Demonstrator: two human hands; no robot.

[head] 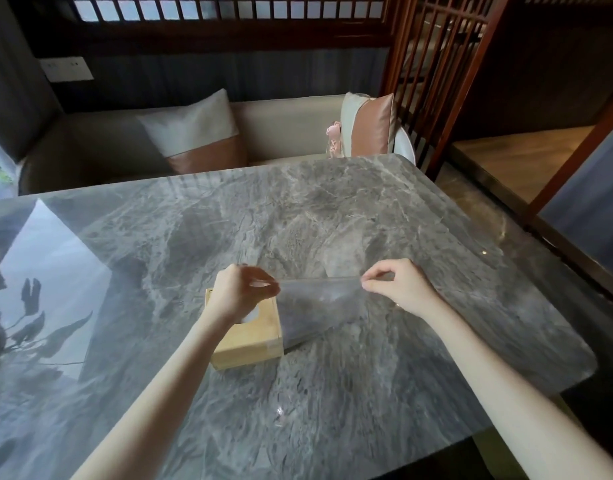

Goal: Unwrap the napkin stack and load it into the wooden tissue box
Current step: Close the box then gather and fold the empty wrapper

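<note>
Clear plastic wrap [319, 306] stretches between left hand [241, 292] and right hand [398, 289].

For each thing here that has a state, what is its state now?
Left hand: pinches the wrapper's left edge.
Right hand: pinches its right edge.
Clear wrapper: stretched between both hands, looks empty.
Wooden tissue box: lid on, resting on the table.

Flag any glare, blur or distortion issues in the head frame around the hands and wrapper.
Head view: strong window glare and plant reflections on the glossy table, mostly on its left side; wide-angle bending at the table edges; slight motion blur on the left hand; the clear plastic wrapper, pinched by it and the right hand, is see-through with faint edges; wooden tissue box sharp.
</note>
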